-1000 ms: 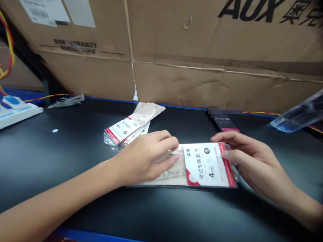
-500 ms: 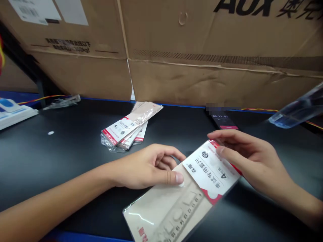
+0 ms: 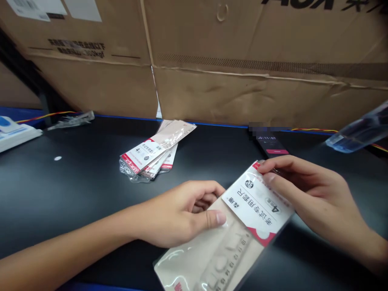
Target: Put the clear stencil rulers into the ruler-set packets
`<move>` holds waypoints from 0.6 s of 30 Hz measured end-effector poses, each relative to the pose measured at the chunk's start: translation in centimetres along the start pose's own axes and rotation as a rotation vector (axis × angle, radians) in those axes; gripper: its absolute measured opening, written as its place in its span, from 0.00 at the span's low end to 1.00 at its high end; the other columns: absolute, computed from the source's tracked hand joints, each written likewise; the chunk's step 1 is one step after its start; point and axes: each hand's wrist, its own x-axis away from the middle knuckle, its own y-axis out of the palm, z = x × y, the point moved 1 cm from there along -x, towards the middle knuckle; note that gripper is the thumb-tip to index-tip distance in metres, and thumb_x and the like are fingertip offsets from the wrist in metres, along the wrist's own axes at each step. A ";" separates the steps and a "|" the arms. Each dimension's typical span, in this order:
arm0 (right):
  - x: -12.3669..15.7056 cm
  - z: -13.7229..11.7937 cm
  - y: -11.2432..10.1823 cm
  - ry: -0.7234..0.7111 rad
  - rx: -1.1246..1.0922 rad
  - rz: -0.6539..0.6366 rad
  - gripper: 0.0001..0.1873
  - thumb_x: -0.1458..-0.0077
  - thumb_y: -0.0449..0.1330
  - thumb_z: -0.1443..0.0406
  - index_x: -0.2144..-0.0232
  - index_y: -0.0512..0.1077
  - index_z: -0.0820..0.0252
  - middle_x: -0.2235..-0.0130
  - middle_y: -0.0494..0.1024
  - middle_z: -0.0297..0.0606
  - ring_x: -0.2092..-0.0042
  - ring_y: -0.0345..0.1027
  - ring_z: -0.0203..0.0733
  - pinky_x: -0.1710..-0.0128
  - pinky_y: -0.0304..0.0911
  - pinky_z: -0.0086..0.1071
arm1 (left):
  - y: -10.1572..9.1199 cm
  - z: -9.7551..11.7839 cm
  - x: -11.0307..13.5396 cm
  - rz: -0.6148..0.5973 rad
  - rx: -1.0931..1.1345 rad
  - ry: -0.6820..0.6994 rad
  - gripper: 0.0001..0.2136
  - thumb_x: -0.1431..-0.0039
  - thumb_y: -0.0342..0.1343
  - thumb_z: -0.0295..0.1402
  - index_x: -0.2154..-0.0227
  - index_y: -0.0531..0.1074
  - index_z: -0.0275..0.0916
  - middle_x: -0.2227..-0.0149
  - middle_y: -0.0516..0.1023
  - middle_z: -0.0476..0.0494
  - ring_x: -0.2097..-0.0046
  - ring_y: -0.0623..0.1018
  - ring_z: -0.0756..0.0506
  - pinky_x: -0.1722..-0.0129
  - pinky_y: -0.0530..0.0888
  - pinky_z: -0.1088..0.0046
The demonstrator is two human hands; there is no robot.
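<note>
Both hands hold a clear-wrapped ruler set (image 3: 212, 250), tilted over the black table. Its beige backing shows a transparent ruler with printed numbers, and a white and red label covers the upper end. My left hand (image 3: 194, 214) grips the left edge, thumb on top and fingers curled behind. At the upper right corner, my right hand (image 3: 315, 198) pinches the labelled end between thumb and fingers. Farther back, several similar packaged ruler sets (image 3: 151, 151) lie fanned in an overlapping pile.
A phone (image 3: 269, 141) showing a timer lies behind my right hand. On the right a clear plastic bottle-like object (image 3: 357, 129) leans in. A white power strip (image 3: 18, 135), crumpled plastic (image 3: 74, 120) and a small white disc (image 3: 57, 158) are on the left. A large cardboard box (image 3: 194, 93) walls the back.
The held ruler set has shifted slightly right and down with my left hand. My right-hand fingers have drawn closer together at its upper corner. The pile stays put.
</note>
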 end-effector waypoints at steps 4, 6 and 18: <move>-0.1 0.1 0.1 0.010 -0.004 -0.012 0.08 0.42 0.66 0.58 0.62 0.78 0.54 0.62 0.81 0.38 0.69 0.75 0.38 0.76 0.72 0.24 | 0.2 -0.2 0.3 0.070 -0.191 0.099 0.07 0.33 0.53 0.31 0.54 0.71 0.40 0.55 0.81 0.40 0.53 0.81 0.43 0.58 0.79 0.69; -0.1 0.2 0.2 0.012 0.000 -0.018 0.08 0.42 0.65 0.58 0.62 0.78 0.54 0.61 0.81 0.37 0.69 0.75 0.37 0.75 0.72 0.24 | 0.2 -0.4 0.3 0.089 -0.305 0.142 0.07 0.32 0.52 0.31 0.54 0.70 0.40 0.56 0.81 0.41 0.55 0.82 0.44 0.62 0.79 0.72; 0.0 0.4 0.2 0.040 -0.009 -0.045 0.09 0.43 0.65 0.57 0.61 0.77 0.53 0.60 0.80 0.37 0.67 0.75 0.39 0.73 0.72 0.26 | 0.7 0.2 0.9 0.142 -0.333 -0.015 0.13 0.33 0.51 0.40 0.50 0.69 0.41 0.56 0.78 0.43 0.57 0.77 0.44 0.58 0.75 0.69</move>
